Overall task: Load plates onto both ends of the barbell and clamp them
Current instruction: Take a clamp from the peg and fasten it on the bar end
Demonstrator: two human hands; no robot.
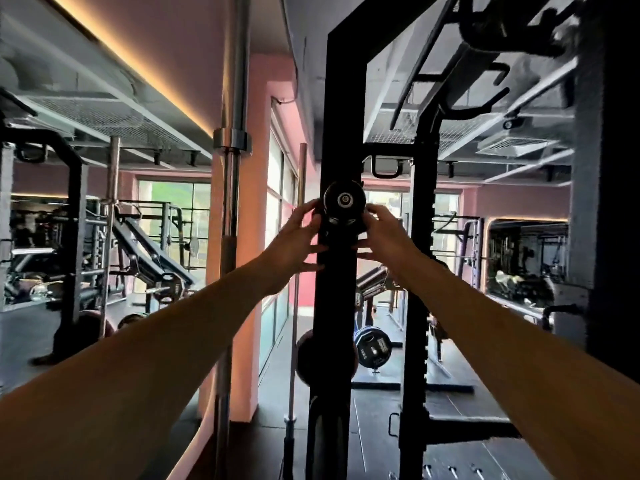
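A small black weight plate point(344, 199) with a silver hub sits on a peg of the black rack upright point(341, 98) at about head height. A second small dark plate point(341, 224) shows just below it. My left hand point(298, 237) grips the left edge of the plates, thumb up and fingers spread behind. On the right edge, my right hand point(382, 233) holds on in the same way. Both arms are stretched forward. A steel barbell point(230, 209) stands upright to the left of the rack.
A thinner bar point(297, 271) stands upright beside the pink pillar point(256, 202). A larger round plate point(325, 355) hangs low on the upright. Black plates point(373, 348) rest on a loaded bar behind. Another rack post point(420, 271) stands to the right, with benches and racks at far left.
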